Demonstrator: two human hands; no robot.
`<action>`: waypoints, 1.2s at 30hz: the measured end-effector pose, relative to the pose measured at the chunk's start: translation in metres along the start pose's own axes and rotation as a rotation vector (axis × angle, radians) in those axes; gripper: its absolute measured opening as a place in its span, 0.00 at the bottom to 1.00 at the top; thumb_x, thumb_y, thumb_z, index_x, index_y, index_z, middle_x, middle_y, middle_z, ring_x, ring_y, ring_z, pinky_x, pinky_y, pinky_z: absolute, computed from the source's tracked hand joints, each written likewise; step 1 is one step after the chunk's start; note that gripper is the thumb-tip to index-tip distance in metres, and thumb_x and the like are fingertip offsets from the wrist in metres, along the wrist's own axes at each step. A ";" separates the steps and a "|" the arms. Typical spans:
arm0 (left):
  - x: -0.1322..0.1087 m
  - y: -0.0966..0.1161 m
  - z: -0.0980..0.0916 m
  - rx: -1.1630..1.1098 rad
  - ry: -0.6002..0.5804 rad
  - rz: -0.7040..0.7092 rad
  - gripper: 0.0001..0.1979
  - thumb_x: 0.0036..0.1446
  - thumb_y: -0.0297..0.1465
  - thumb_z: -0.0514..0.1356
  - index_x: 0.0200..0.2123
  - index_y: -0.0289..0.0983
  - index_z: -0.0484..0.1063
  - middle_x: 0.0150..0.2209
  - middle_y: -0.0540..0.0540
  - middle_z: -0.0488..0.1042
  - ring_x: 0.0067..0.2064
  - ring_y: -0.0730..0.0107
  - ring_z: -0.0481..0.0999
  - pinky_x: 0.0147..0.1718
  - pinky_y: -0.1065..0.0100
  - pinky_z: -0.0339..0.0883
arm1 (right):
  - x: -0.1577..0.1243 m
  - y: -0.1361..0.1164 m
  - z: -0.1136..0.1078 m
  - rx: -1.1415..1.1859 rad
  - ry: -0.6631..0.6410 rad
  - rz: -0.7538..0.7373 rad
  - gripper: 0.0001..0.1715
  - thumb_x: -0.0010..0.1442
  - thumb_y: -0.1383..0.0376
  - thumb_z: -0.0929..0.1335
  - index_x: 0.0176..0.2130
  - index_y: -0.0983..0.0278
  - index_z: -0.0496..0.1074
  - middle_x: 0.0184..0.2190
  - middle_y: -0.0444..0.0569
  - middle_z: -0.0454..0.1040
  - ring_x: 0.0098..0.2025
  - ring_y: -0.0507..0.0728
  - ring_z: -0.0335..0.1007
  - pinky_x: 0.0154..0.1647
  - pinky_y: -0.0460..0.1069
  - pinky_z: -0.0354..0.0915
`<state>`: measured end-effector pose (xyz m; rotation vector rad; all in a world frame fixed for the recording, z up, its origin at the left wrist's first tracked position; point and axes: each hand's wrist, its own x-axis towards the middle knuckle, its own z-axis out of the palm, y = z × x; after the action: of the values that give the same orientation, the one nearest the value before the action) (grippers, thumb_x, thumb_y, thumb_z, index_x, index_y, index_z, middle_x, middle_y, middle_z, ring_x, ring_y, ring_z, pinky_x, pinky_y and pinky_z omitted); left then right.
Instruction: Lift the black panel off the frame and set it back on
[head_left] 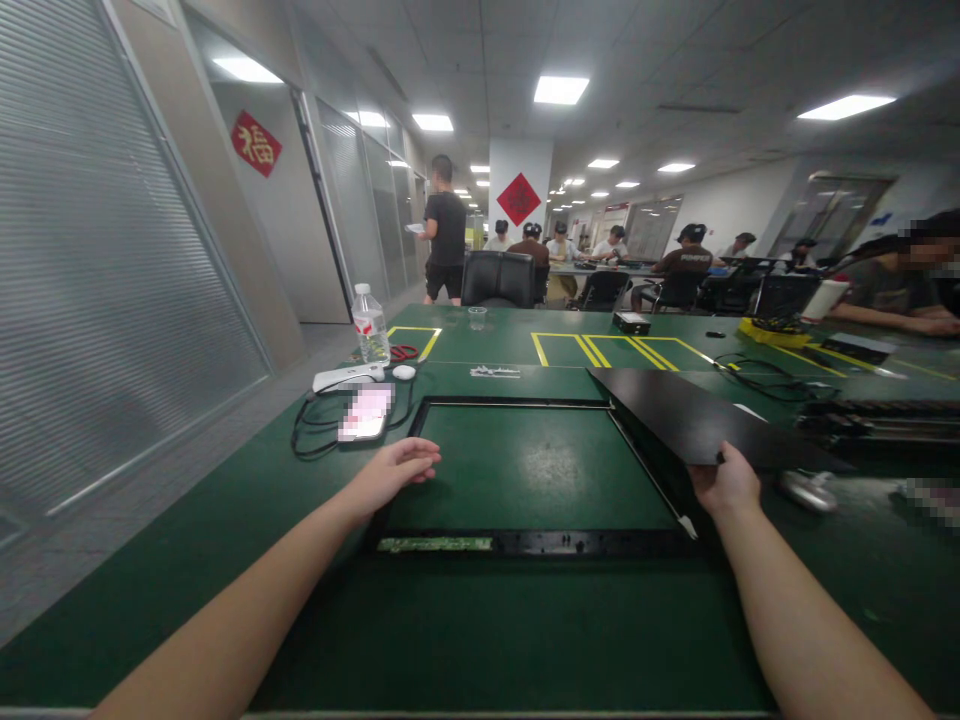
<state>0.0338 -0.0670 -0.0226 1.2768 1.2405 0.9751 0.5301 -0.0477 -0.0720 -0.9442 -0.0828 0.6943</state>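
A black rectangular frame (pixel 592 543) lies flat on the green table in front of me, with a green circuit strip (pixel 435 545) along its near side. My left hand (pixel 397 470) is over the frame's left side, fingers loosely stretched and holding nothing I can see; whether it touches the frame is hard to tell. At the right, my right hand (pixel 726 482) grips a thin black panel (pixel 675 410) by its near edge. The panel is tilted above the frame's right side. A white strip (pixel 652 475) runs along that side.
A phone (pixel 366 414), a cable, a white power strip (pixel 347 377), a water bottle (pixel 370 325) and red scissors (pixel 403 352) are at the left. A computer mouse (pixel 808 490) sits right of my right hand. Yellow tape marks the far table (pixel 487 340); several people work beyond.
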 end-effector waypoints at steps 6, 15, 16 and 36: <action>-0.002 0.003 0.001 0.021 0.000 -0.003 0.20 0.40 0.38 0.71 0.37 0.36 0.77 0.40 0.42 0.81 0.36 0.63 0.78 0.39 0.62 0.69 | -0.009 -0.004 0.005 0.041 -0.046 0.032 0.09 0.57 0.73 0.65 0.38 0.62 0.69 0.34 0.42 0.74 0.31 0.50 0.74 0.31 0.46 0.75; -0.003 0.004 0.001 0.020 -0.001 0.000 0.19 0.41 0.37 0.70 0.38 0.36 0.76 0.41 0.42 0.81 0.37 0.63 0.79 0.38 0.62 0.70 | -0.032 -0.012 0.017 0.018 -0.126 -0.008 0.09 0.51 0.75 0.67 0.34 0.65 0.69 0.30 0.43 0.74 0.29 0.51 0.73 0.29 0.45 0.74; -0.003 0.005 0.001 0.010 0.005 0.001 0.19 0.42 0.36 0.70 0.38 0.36 0.76 0.40 0.42 0.81 0.37 0.63 0.79 0.38 0.63 0.71 | -0.036 -0.014 0.019 0.022 -0.129 -0.010 0.10 0.50 0.75 0.67 0.34 0.65 0.70 0.30 0.43 0.74 0.29 0.51 0.73 0.28 0.45 0.74; -0.001 0.022 -0.023 -0.686 0.074 -0.107 0.15 0.60 0.36 0.56 0.41 0.30 0.74 0.37 0.34 0.82 0.39 0.57 0.82 0.41 0.60 0.75 | -0.072 -0.031 0.023 -0.168 -0.311 0.310 0.13 0.48 0.69 0.63 0.35 0.61 0.73 0.29 0.49 0.78 0.35 0.61 0.77 0.39 0.60 0.75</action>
<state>0.0134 -0.0630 0.0019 0.6349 0.8938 1.2349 0.4817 -0.0848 -0.0180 -1.0134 -0.2770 1.1328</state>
